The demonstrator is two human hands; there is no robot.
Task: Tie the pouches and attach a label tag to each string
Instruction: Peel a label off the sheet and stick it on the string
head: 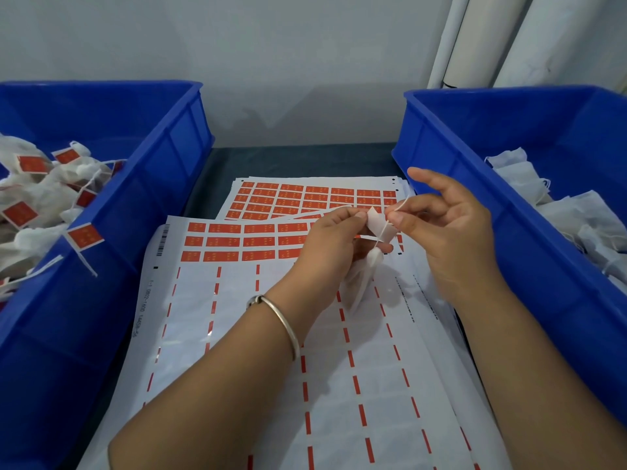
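The left hand (334, 237) pinches a limp white label tag (380, 225); the right hand (448, 218) pinches thin white string (398, 207) (flimsy, best held near its end).

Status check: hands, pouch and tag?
Left hand pinches peeled label tag; right hand pinches white string across it. White mesh pouch dangles. Nothing blocking.
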